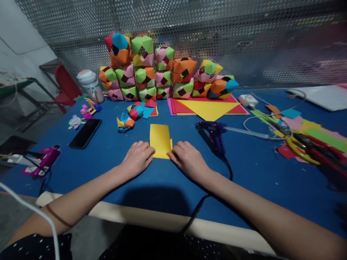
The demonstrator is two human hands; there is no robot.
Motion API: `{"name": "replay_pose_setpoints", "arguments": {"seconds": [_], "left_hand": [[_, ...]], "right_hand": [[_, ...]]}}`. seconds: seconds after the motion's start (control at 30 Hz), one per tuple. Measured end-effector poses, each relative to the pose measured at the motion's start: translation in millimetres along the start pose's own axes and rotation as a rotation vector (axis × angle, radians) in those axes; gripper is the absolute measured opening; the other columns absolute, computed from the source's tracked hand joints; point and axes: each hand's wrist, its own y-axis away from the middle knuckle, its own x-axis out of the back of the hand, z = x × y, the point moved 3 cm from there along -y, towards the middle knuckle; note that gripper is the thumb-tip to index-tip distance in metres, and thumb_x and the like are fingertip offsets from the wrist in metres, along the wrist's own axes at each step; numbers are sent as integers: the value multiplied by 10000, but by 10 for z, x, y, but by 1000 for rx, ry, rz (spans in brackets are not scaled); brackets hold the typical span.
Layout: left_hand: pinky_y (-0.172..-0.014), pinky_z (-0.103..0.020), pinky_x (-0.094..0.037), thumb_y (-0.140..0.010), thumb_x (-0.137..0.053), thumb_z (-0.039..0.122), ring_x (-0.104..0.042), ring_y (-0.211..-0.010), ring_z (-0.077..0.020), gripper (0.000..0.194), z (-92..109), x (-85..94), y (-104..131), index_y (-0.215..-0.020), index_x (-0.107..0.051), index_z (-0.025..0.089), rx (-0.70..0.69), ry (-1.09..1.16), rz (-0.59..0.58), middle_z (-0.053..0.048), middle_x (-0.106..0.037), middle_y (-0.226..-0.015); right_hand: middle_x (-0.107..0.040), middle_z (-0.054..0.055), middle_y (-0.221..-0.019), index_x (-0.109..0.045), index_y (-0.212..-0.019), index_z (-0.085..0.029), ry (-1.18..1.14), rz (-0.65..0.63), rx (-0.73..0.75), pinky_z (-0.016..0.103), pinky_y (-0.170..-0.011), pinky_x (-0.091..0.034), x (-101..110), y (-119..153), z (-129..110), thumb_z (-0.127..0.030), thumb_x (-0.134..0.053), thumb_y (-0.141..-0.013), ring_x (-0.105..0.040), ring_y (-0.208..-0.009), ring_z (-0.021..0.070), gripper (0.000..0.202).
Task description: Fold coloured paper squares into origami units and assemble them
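Insulated bottle (88, 85), pale, with lid and handle: stands at the far left of the blue surface (173, 184); contents cannot be seen. Folded-paper modules (146, 77), multicoloured, hollow with openings: stacked in a row along the perforated metal panel (244, 43); insides mostly dark, no contents made out.

Left hand (138, 157): fingers curled together, palm down, thumb and fingertips at the lower left corner of the folded yellow paper (160, 141). Right hand (187, 157): likewise curled, fingertips at the paper's lower right corner, where a small flap sticks out. Whether either thumb is under the sheet cannot be told.

The yellow paper lies flat on the surface between the two hands, most of it extending beyond them towards the modules. Right of the paper, near the right hand, lies a dark blue glue gun (217, 137) with a translucent glue stick (245, 133) protruding from its rear. Beyond the paper, a yellow triangular sheet (210, 108) rests on red sheets (184, 108). A black smartphone (85, 133) lies to the left, well apart from the left hand.
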Motion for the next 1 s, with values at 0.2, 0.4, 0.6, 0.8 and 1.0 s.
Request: {"name": "replay_pose_setpoints", "arguments": {"seconds": [0.2,0.4,0.6,0.8,1.0], "left_hand": [[-695,-321,-323,-852,-489,217,-439,-876,-208,178,37,43,49,-979,-614,226,-36,-53,14,-71,-534,-982],[-692,-330,-312,-826,-532,182,-448,-834,-189,284,48,-40,71,-1086,-605,273,-265,-42,-22,-39,-563,-934],[-663,-317,-308,-897,-465,242,-458,-801,-172,218,79,-34,72,-1037,-632,248,-292,-47,-45,-32,-568,-865],[-625,-315,-285,-935,-410,300,-458,-770,-168,246,118,-30,59,-952,-647,237,-279,-101,-40,-23,-570,-829],[-672,-302,-340,-925,-427,216,-500,-829,-181,207,162,44,91,-992,-619,181,-270,-68,-166,-34,-601,-892]], "right_hand": [[-522,76,-767,-490,-766,-179,-96,60,-4,304,-610,-383,-69,56,0,-317,-437,-915,-478,-694,201,210],[-570,85,-827,-562,-810,-196,3,123,257,318,-608,-323,-45,25,-90,-145,-378,-906,-470,-710,211,213],[-600,58,-798,-618,-889,-206,-98,17,474,301,-604,-295,-1,-7,-151,-119,-324,-930,-458,-695,178,309],[-597,63,-793,-622,-936,-179,-59,-15,514,298,-612,-304,25,-11,-145,-147,-294,-953,-451,-675,171,330],[-628,72,-833,-639,-920,-159,-22,-106,525,310,-638,-360,68,12,-141,-162,-409,-925,-510,-731,180,230]]}}
